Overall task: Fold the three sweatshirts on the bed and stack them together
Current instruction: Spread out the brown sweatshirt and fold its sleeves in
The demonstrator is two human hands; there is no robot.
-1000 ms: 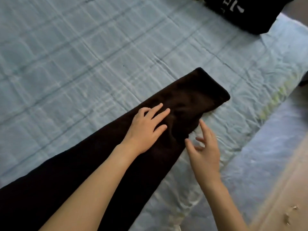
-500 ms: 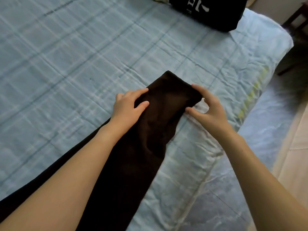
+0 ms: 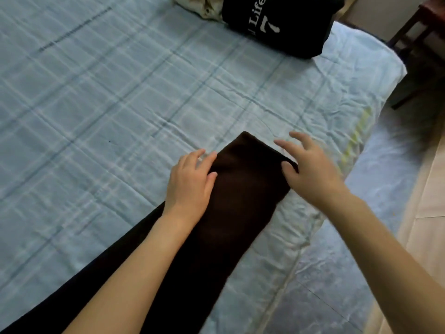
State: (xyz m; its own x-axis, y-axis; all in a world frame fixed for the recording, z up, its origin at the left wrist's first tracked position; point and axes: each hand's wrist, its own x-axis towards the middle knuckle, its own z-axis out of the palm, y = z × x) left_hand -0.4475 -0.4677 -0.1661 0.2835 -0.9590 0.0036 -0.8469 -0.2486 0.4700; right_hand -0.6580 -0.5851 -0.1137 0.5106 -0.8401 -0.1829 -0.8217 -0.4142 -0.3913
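A dark brown sweatshirt lies on the bed as a long narrow strip running from the lower left to a squared end near the middle. My left hand rests flat on the strip's left edge near that end, fingers straight. My right hand is at the right corner of the end, fingers spread and relaxed, thumb touching the cloth. A folded black sweatshirt with white lettering sits at the far top of the bed. A cream garment lies just left of it.
The bed has a light blue checked sheet, wrinkled, and its right edge drops to a tiled floor. A dark wooden piece of furniture stands at the top right, beside the bed's corner.
My left hand slid from the top of the strip to its left edge. My right hand moved up to the end's right corner, pinched it, and now has its fingers spread.
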